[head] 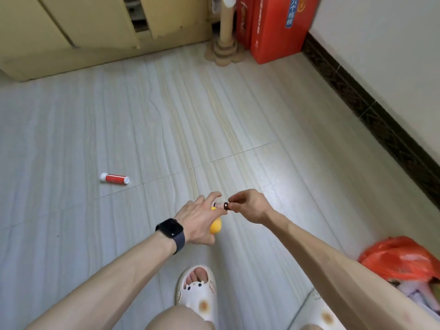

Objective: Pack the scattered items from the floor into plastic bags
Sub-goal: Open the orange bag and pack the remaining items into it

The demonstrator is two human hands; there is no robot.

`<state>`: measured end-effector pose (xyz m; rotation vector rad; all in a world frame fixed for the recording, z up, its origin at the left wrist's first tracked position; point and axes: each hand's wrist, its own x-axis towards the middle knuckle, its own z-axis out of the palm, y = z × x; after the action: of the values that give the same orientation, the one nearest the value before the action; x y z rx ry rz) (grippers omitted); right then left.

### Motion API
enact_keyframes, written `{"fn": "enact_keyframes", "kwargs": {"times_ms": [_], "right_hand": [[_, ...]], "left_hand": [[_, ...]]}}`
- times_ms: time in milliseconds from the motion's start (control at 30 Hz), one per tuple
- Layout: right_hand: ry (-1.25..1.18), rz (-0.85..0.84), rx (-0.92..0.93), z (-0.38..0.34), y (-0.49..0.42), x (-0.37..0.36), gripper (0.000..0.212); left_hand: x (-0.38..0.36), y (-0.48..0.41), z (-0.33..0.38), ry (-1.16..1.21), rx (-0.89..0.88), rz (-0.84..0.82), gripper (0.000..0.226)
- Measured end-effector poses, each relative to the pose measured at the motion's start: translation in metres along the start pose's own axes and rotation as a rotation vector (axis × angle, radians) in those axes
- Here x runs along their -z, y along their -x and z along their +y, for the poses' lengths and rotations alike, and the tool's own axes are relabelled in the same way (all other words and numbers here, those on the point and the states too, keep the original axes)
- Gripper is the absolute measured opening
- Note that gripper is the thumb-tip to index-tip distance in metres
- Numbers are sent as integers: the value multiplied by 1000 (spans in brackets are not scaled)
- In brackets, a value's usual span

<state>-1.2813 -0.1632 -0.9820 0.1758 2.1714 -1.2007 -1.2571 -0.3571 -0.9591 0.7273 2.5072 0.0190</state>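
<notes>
My right hand (250, 206) pinches a small vial (221, 205) by its dark cap, thumb and forefinger curled tight on it, the other fingers folded. The vial lies level between the two hands, clear of the floor (238, 110). My left hand (200, 217) reaches toward the vial's pale end with its fingers mostly straight and spread; one fingertip sits above that end and another just below it, but I cannot tell whether they grip it or only touch it. A yellow-orange fruit (215, 226) shows under the left palm, mostly covered by the hand; I cannot tell whether the hand holds it or it lies on the floor beneath. A dark watch (171, 231) is strapped on the left wrist.

Well to the left of the left hand, and a little beyond it, a red tube (114, 178) with white ends lies on its side on the floor. Behind the right forearm, down to its right, an orange bag (400, 258) sits crumpled on the floor, with pale things showing at its near edge. Below the hands is a white slipper (197, 291) on a foot. Far beyond the hands red boxes (278, 27) stand against the wall.
</notes>
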Motion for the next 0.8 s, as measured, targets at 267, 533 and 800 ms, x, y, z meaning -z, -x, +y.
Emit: {"fn": "enact_keyframes", "kwargs": {"times_ms": [267, 533, 800], "right_hand": [[479, 221, -128, 11, 94, 160, 54], [213, 523, -224, 131, 243, 223, 14], [-756, 1002, -530, 311, 328, 114, 11]], "left_hand": [[120, -33, 70, 29, -9, 135, 85], [154, -79, 223, 156, -257, 192, 84], [44, -92, 364, 263, -487, -50, 70]]}}
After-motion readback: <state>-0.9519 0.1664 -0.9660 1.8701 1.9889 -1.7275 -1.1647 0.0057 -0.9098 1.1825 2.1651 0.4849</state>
